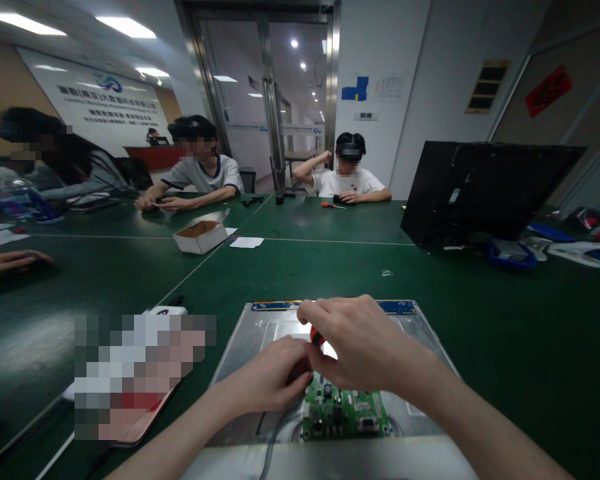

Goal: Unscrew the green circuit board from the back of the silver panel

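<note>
In front of me on the green table lies a flat metal display panel (415, 417), its back facing up. A green circuit board (347, 407) sits on its near middle part, and a narrow blue circuit strip (400, 307) runs along its far edge. My right hand (363, 340) is closed around a screwdriver (317, 337) with a red and black handle; its tip is hidden. Just beside it, my left hand (275, 377) rests low at the board's far left corner with curled fingers. What those fingers hold, if anything, is hidden. A grey cable (271, 443) runs from the panel toward me.
Left of the panel lies a phone-like item (135, 433), partly blurred out. Farther off are an open white box (200, 238), paper (247, 243) and another screwdriver (333, 205). A black monitor (485, 193) stands at right. Several people sit around the table.
</note>
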`<control>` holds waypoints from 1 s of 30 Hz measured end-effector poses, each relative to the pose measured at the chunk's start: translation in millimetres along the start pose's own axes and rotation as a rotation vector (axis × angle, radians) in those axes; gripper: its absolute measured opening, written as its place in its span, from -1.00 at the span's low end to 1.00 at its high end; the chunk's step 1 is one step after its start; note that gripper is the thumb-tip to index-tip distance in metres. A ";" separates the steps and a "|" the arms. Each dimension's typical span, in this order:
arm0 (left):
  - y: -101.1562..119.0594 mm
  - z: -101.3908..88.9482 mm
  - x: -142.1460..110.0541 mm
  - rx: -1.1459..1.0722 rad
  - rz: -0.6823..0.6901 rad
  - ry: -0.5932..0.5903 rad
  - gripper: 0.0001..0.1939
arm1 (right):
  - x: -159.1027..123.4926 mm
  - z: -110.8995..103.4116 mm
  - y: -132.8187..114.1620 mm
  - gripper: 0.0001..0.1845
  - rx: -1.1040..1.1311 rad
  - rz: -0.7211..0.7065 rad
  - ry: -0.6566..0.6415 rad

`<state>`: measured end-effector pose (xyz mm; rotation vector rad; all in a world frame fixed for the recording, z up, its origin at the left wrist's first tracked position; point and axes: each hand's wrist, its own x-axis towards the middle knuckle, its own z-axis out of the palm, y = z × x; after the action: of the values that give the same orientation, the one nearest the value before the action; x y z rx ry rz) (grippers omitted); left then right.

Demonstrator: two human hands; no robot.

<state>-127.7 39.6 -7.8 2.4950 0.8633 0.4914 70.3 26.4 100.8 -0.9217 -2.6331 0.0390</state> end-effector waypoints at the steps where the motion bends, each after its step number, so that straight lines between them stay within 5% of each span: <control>1: 0.2 -0.3 0.0 0.001 -0.002 -0.010 -0.91 | 0.2 -0.2 0.5 -0.88 -0.006 0.004 -0.005; 30: 1.9 -3.9 -0.6 -0.072 -0.054 -0.059 -0.90 | 0.9 2.8 2.6 -0.86 -0.014 0.069 -0.015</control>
<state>-129.0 39.0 -3.6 2.4021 0.8718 0.4216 70.3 29.3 98.0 -1.0203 -2.6181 0.0444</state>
